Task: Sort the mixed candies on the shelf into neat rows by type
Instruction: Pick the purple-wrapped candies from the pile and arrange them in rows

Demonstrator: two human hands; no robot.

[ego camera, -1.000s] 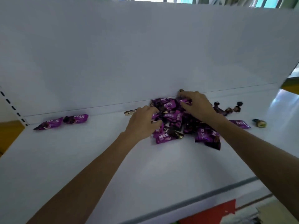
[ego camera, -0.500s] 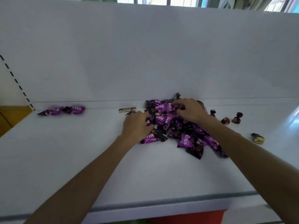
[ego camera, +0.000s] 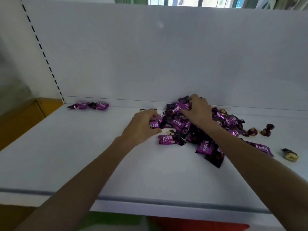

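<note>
White shelf (ego camera: 83, 155) with white back panel (ego camera: 166, 55) and slotted upright (ego camera: 41, 50) at the left rear corner. Item 1: candy pile (ego camera: 193, 135), mixed purple "KISS" wrappers and dark brown wrappers, heaped right of centre against the back panel. Item 2: left hand (ego camera: 143, 125), at the left edge of the pile, fingers curled round one purple candy (ego camera: 154, 125), thumb beneath it. Item 3: right hand (ego camera: 198, 110), on the rear top of the pile, fingers bent down and thumb closed in, gripping a rear purple wrapper (ego camera: 181, 106). Item 4: two sorted purple candies (ego camera: 88, 105), end to end along the back edge at far left, well apart from the pile. Item 5: one white-and-black bar (ego camera: 147, 110), at the back edge, just beyond the left hand. Item 6: three dark twist-wrapped candies (ego camera: 266, 131), loose, right of the pile. Item 7: one gold-and-dark candy (ego camera: 290, 155), alone at far right. Item 8: one flat purple candy (ego camera: 261, 147), lying just beside the right forearm, between the pile and the gold-and-dark candy
</note>
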